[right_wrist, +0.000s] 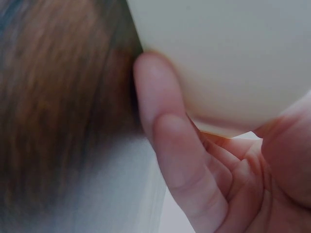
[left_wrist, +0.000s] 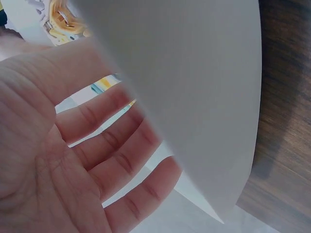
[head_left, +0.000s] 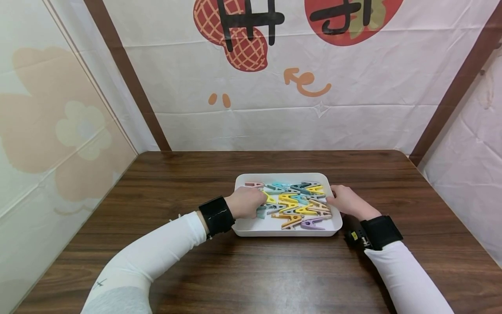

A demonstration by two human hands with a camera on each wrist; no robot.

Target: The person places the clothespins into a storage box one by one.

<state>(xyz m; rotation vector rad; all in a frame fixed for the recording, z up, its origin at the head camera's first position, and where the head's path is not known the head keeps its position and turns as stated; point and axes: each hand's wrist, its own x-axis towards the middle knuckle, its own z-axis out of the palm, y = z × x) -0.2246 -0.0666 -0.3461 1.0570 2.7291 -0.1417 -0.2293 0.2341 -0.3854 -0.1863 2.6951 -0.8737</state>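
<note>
A white tray [head_left: 282, 233] with raised walls stands on the table, holding many coloured clothespins [head_left: 302, 198] in yellow, teal, grey, pink and purple. My left hand [head_left: 246, 203] reaches over the tray's left wall, its fingertips down among the clothespins beside a yellow one. In the left wrist view the fingers [left_wrist: 121, 162] are slightly bent and spread, and their tips are hidden behind the tray wall [left_wrist: 204, 97]. At the opposite end, my right hand [head_left: 351, 201] grips the tray by its right side. Its fingers [right_wrist: 180, 150] press against the outside of the wall in the right wrist view.
The tray rests on a dark brown wooden table [head_left: 188, 270]. Behind the table hangs a white printed sheet [head_left: 274, 126], and further white sheets flank it left and right. Black bands [head_left: 217, 216] circle both wrists.
</note>
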